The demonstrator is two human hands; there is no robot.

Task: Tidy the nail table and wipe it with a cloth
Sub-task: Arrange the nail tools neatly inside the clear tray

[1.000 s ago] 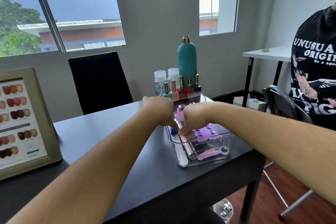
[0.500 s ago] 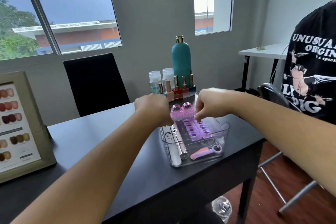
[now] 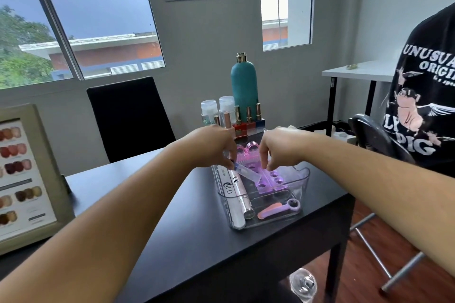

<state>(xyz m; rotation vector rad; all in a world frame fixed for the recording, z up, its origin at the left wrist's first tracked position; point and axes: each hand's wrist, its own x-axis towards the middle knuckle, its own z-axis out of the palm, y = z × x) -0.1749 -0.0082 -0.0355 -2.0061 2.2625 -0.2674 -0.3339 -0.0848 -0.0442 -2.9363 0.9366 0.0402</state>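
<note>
Head view: small clear tube (image 3: 247, 171) low over the clear tray (image 3: 304, 174), slanted, blue end up toward the left.
Left grip (image 3: 211, 147): closed in a pinch on the blue end of the tube, thumb against fingertips.
Right grip (image 3: 280, 147): fingers bent down by the other end of the tube, just over the purple toe spacers (image 3: 270, 179); touching or holding anything, cannot tell.
Tray: on the black table (image 3: 172, 216), near its right edge.
Inside the tray: white file (image 3: 230, 192) and silver pen (image 3: 246, 206) along the left wall, pink brush (image 3: 248, 155) at the back, pink stick with a ring (image 3: 275, 210) at the front.
Step, as a guess: laying the tube down in the tray.
How to do it well: lower flat into the gap between the pen and the spacers; pinch softly, since probably light and slippery; let go only once down; steady the tray wall with the other grip if needed.
Watch out: polish bottles (image 3: 246, 118) and tall teal bottle (image 3: 243, 86) just behind the tray, easy to knock with knuckles.
Left to do: wiping the table; no cloth in sight.
</note>
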